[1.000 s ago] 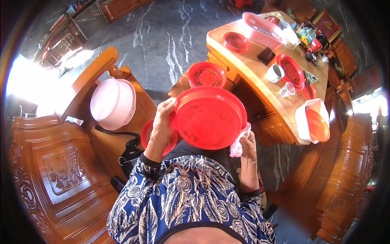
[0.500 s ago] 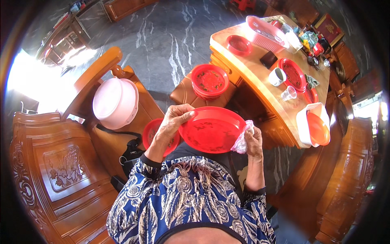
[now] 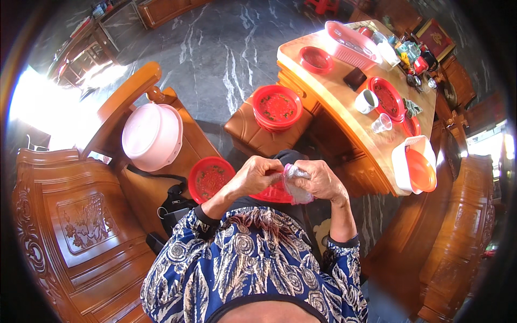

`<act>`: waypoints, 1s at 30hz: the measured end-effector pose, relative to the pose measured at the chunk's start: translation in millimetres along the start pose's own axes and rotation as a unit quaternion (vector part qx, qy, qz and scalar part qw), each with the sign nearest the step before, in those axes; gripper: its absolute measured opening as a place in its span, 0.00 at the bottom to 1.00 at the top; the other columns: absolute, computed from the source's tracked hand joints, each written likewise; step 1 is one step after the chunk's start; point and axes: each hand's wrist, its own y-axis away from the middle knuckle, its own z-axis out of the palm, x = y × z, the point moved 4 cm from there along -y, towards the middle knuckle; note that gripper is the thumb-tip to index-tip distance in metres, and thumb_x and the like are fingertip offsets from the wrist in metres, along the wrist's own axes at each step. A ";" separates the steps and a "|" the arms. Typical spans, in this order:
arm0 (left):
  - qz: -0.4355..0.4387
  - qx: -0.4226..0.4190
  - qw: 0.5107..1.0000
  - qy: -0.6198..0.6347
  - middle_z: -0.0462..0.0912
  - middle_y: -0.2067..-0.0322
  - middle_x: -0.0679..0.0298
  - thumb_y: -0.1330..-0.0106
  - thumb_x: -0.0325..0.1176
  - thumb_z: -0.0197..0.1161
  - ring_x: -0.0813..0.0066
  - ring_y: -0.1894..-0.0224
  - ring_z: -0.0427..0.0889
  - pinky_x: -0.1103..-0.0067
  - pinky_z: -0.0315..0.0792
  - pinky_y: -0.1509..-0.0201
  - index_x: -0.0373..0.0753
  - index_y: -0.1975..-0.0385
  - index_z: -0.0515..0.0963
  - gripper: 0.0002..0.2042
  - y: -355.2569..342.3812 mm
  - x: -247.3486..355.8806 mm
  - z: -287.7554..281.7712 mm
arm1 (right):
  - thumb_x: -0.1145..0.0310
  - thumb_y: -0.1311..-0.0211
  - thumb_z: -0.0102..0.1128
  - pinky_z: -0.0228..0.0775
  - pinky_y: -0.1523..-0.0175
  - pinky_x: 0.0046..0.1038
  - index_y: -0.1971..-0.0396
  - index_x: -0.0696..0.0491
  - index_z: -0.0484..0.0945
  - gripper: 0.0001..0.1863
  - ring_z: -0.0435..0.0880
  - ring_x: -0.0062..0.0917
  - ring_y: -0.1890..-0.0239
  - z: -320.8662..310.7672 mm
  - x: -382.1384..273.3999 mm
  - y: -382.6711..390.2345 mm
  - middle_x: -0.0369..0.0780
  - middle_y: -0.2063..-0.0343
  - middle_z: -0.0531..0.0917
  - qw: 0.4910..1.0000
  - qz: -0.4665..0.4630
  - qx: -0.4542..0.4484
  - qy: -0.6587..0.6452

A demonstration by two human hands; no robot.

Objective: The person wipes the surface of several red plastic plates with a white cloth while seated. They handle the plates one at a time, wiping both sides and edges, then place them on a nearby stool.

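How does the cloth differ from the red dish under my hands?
The cloth is pale with pink edging; the dish is red. The cloth is crumpled; the dish looks stiff and curved. Both are partly hidden: the cloth by your right hand, the dish by your left hand.

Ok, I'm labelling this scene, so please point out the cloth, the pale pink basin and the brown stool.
Cloth (image 3: 297,189): head view, on its bunched folds.
Pale pink basin (image 3: 150,136): head view, on its broad round face.
Brown stool (image 3: 244,127): head view, on its bare top.
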 end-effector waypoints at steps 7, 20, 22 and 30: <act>-0.055 0.146 0.971 0.179 0.80 0.78 0.68 0.42 0.24 0.61 0.87 0.74 0.75 0.88 0.68 0.70 0.31 0.74 0.80 0.03 7.4 -6.3 -36.4 | 0.63 0.38 0.60 0.67 0.65 0.19 0.65 0.57 0.78 0.11 0.69 0.09 0.70 -9.8 14.8 9.7 0.29 0.75 0.76 0.964 0.069 0.115 -0.228; -0.002 0.119 0.898 0.424 0.79 0.69 0.70 0.38 0.30 0.59 0.85 0.65 0.75 0.87 0.66 0.58 0.35 0.66 0.77 0.06 10.9 -43.0 -60.2 | 0.67 0.40 0.62 0.62 0.67 0.15 0.63 0.57 0.77 0.11 0.70 0.09 0.73 10.0 68.2 51.3 0.27 0.74 0.76 0.844 -0.033 0.286 -0.453; -0.004 0.083 0.952 0.293 0.78 0.66 0.70 0.36 0.32 0.56 0.87 0.62 0.74 0.88 0.64 0.55 0.33 0.61 0.77 0.10 7.0 -13.3 -64.1 | 0.66 0.40 0.62 0.65 0.64 0.16 0.60 0.58 0.78 0.12 0.72 0.10 0.70 6.0 70.3 58.8 0.28 0.71 0.78 0.856 -0.026 0.273 -0.438; -0.033 0.042 0.972 0.228 0.69 0.74 0.78 0.31 0.39 0.55 0.91 0.68 0.64 0.87 0.61 0.62 0.36 0.71 0.76 0.12 -1.4 -25.5 -53.1 | 0.65 0.41 0.64 0.68 0.56 0.18 0.55 0.58 0.77 0.17 0.76 0.12 0.64 15.4 73.1 56.8 0.30 0.65 0.80 0.869 0.003 0.219 -0.443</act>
